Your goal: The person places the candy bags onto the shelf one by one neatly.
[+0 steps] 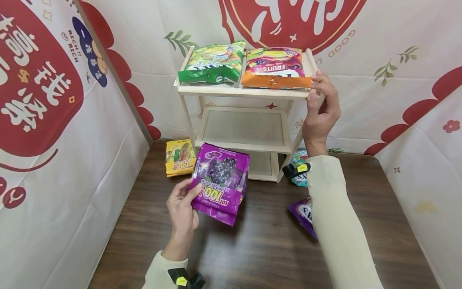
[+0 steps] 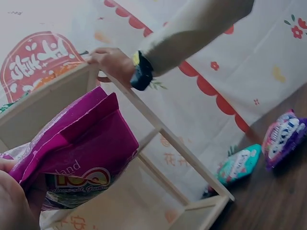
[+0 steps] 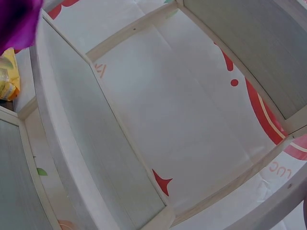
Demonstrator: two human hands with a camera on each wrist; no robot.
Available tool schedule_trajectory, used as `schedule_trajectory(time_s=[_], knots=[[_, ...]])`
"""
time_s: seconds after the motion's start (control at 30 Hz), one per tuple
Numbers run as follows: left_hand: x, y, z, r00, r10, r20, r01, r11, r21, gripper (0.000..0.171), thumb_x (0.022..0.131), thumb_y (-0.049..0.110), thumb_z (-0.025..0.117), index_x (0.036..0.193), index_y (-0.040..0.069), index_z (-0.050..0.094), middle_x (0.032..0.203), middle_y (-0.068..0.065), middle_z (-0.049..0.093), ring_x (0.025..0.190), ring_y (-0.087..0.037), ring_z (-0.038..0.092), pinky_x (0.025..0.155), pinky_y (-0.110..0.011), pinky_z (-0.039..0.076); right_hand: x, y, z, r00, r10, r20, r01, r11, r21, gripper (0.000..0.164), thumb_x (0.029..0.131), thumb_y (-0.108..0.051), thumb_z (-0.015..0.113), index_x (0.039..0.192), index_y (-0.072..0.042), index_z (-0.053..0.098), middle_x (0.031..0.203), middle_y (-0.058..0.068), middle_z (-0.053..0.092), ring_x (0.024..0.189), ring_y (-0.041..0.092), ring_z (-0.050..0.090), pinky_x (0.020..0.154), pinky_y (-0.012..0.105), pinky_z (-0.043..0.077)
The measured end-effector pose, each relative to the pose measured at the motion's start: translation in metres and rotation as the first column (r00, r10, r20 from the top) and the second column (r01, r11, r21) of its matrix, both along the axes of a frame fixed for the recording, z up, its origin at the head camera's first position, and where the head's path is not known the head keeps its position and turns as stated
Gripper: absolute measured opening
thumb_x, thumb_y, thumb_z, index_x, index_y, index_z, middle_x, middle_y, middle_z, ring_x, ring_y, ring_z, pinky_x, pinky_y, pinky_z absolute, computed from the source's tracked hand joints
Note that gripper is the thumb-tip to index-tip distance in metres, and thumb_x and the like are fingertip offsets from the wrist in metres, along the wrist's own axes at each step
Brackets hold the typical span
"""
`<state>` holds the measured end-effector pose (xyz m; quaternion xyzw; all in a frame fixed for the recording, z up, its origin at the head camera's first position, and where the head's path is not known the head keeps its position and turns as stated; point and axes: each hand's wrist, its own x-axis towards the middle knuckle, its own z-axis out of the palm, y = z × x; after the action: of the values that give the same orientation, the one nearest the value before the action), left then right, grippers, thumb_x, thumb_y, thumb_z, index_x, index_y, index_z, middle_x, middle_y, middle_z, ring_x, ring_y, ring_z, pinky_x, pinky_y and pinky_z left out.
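My left hand [image 1: 183, 206] pinches the lower left edge of a purple candy bag [image 1: 220, 180] between thumb and fingers. The bag is raised in front of a three-tier pale wooden shelf [image 1: 238, 91], its LOT 100 print upside down in the head view. At the shelf's upper right corner, my right hand [image 1: 323, 112] grips the frame, thumb at the front edge. On the top tier lie a green candy bag [image 1: 213, 64] and, beside it, an orange-and-magenta fruit candy bag [image 1: 276, 68]. The middle tier [image 3: 103, 139] shows its bare panel in the right wrist view.
Yellow candy bags [image 1: 180, 157] lie on the brown table [image 1: 252, 249] left of the shelf. To its right are a teal bag [image 2: 240, 164] and a purple bag [image 2: 285, 139], partly behind my right arm in the head view. Printed cloth walls [image 1: 379, 120] enclose the table.
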<state>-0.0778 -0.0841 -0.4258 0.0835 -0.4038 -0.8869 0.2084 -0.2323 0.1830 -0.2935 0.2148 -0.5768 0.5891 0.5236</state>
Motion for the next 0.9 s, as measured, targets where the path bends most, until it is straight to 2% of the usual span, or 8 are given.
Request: schedule_trajectory(time_s=[0.17,0.4,0.63,0.9], knots=[[-0.009,0.000,0.012,1.000,0.006,-0.002,-0.006,0.999,0.035,0.023,0.079,-0.014,0.068,0.091,0.004,0.073,0.095,-0.013,0.065,0.082,-0.020,0.062,0.067,-0.032,0.056,0.000,0.000,0.000,1.000,0.003,-0.004,-0.003,1.000,-0.006,0.038,0.080,-0.020,0.054,0.096,0.013,0.056,0.110,0.018,0.064,0.119,0.031,0.051,0.104,0.044,0.036],[-0.027,0.005,0.024,0.999,0.032,-0.031,-0.027,0.991,0.131,0.022,0.077,-0.014,0.070,0.086,0.005,0.074,0.089,-0.010,0.066,0.079,-0.019,0.063,0.069,-0.032,0.056,-0.001,-0.001,-0.001,1.000,-0.003,-0.004,0.003,1.000,-0.008,0.037,0.080,-0.020,0.055,0.096,0.013,0.056,0.110,0.017,0.064,0.120,0.031,0.051,0.104,0.044,0.036],[-0.040,0.013,0.028,0.999,0.046,-0.020,-0.041,0.978,0.205,0.024,0.080,-0.016,0.065,0.086,0.006,0.074,0.093,-0.012,0.063,0.084,-0.021,0.062,0.074,-0.035,0.055,0.000,0.001,0.001,1.000,-0.002,0.000,0.002,1.000,-0.005,0.037,0.080,-0.020,0.054,0.096,0.013,0.056,0.108,0.016,0.065,0.120,0.031,0.051,0.105,0.044,0.035],[-0.056,0.021,0.032,0.997,0.080,-0.016,-0.075,0.974,0.216,0.025,0.080,-0.015,0.066,0.084,0.008,0.075,0.095,-0.011,0.063,0.086,-0.021,0.060,0.076,-0.036,0.055,0.000,0.000,0.000,1.000,0.002,-0.010,-0.002,1.000,-0.012,0.037,0.080,-0.020,0.055,0.096,0.013,0.056,0.108,0.017,0.065,0.119,0.031,0.051,0.105,0.044,0.035]])
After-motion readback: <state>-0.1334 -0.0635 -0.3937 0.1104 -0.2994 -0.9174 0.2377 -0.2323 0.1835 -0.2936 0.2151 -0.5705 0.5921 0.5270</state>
